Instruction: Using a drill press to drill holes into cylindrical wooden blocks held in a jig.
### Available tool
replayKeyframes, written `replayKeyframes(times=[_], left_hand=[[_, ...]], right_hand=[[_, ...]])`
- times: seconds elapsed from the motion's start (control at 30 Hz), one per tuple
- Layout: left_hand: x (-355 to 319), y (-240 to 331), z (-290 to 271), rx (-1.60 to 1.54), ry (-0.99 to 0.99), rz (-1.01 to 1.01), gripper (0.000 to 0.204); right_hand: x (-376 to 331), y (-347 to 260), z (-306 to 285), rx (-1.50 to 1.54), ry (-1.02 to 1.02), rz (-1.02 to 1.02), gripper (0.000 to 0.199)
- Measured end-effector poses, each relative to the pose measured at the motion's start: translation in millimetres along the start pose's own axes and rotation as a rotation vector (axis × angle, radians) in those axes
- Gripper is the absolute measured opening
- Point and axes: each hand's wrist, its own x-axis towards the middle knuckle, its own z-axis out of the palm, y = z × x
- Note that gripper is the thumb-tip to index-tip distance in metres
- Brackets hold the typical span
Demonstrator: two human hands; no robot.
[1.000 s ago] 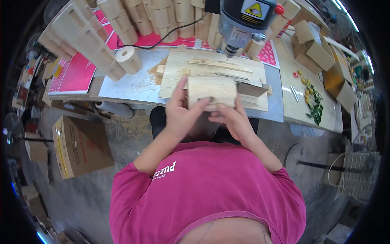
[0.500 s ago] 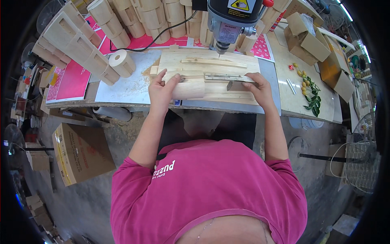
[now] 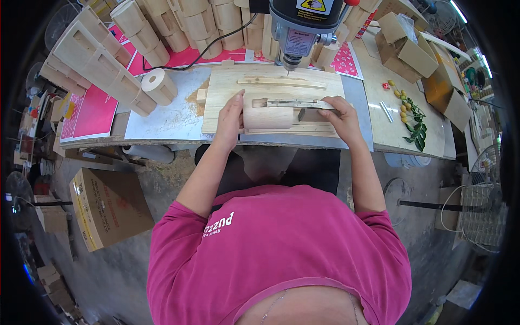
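A pale wooden cylinder [image 3: 268,118] lies on its side on a flat wooden board [image 3: 223,92]. Against its left end rests my left hand [image 3: 232,117], fingers stretched out and palm to the wood, not wrapped round it. My right hand [image 3: 340,112] pinches the right end of a long narrow metal strip [image 3: 295,103], which runs along the cylinder's far side. A dark flat tab [image 3: 301,114] hangs below the strip near the cylinder's right end. Whether tab and cylinder touch, I cannot tell. A recess shows in the cylinder's upper far side.
Over the board's far edge hangs a drill press [image 3: 300,32], its bit [image 3: 288,72] above the wood. Stacked wooden cylinders [image 3: 208,27] line the back and left. One short cylinder [image 3: 158,86] stands left. Cardboard boxes [image 3: 406,49] and leafy yellow fruit [image 3: 403,105] lie right.
The cylinder has slid right along the board, toward the tab. My left hand has gone from its top to its left end, fingers now straighter. My right hand keeps its grip on the strip.
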Motion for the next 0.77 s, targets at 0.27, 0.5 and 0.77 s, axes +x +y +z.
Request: replayKeyframes(times=[0.27, 0.5, 0.77], left_hand=[[-3, -27, 10, 0.184, -0.146, 0.341, 0.062], [-15, -46, -12, 1.196, -0.023, 1.0, 0.068], [17, -54, 8, 1.242, 0.103, 0.817, 0.067]], right_hand=[[-9, 18, 9, -0.018, 0.165, -0.095, 0.047], [-35, 50, 13, -0.566, 0.231, -0.058, 0.046], [-12, 51, 15, -0.528, 0.205, 0.276, 0.044]])
